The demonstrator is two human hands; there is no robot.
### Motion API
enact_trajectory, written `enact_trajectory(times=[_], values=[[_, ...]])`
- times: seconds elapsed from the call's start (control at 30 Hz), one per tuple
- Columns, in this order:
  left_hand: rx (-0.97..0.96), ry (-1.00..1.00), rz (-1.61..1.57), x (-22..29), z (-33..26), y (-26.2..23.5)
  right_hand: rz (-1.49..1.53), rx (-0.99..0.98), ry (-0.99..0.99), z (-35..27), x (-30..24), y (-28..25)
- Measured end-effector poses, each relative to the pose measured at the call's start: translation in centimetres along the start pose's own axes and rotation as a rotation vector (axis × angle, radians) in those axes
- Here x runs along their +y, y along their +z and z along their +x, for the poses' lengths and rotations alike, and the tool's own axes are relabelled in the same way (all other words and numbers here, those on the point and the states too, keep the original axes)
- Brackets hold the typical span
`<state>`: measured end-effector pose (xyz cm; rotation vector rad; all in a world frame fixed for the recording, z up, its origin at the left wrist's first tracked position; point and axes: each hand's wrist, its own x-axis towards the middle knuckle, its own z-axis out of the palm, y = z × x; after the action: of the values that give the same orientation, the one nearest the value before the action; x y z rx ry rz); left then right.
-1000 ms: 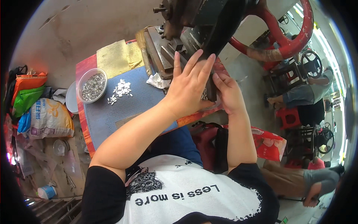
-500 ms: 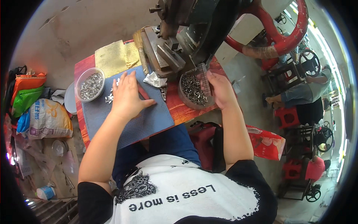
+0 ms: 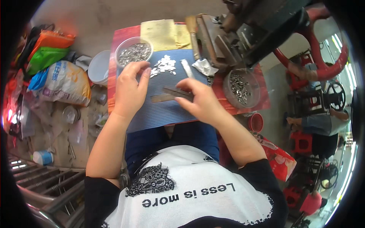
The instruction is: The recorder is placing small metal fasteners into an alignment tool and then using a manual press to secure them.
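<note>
The left hand point(image 3: 130, 91) reaches with pinched fingers into the loose pile of small metal pieces point(image 3: 162, 65) at the far edge of the blue mat point(image 3: 167, 110); whether it holds one cannot be told. The right hand point(image 3: 203, 102) grips a dark narrow tool point(image 3: 175, 92). A careless sweep could scatter the pieces off the mat.

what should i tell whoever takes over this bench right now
Left hand: fingertips at the edge of the loose pile of small metal pieces on the blue mat.
Right hand: holding a dark flat strip tool over the mat.
Bowl of unsorted pieces at upper left; round tray of pieces by the press.
Done: a small pile is out on the mat.
Left: pile still there, bowl still full.
</note>
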<state>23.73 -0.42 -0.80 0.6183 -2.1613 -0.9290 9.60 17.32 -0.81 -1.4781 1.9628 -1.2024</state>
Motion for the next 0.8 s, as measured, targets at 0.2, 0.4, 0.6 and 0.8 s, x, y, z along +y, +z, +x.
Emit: enact_trajectory(times=[0.2, 0.4, 0.6, 0.8], values=[[-0.345, -0.061, 0.014, -1.0, -3.2, -2.9, -0.215, -0.023, -0.229, 2.0, 0.8, 3.6], [-0.322, 0.055, 0.118, -1.3, -3.1, -2.4, -0.567, 0.331, -0.157, 5.4, 3.0, 2.3], [-0.167, 0.05, 0.245, -1.6, 0.7, 1.4, -0.608, 0.31, -0.218, 5.7, 3.4, 2.9], [-0.27, 0.115, 0.447, -1.8, 2.1, 3.3, -0.343, 0.002, -0.25, 2.7, 1.2, -0.1]])
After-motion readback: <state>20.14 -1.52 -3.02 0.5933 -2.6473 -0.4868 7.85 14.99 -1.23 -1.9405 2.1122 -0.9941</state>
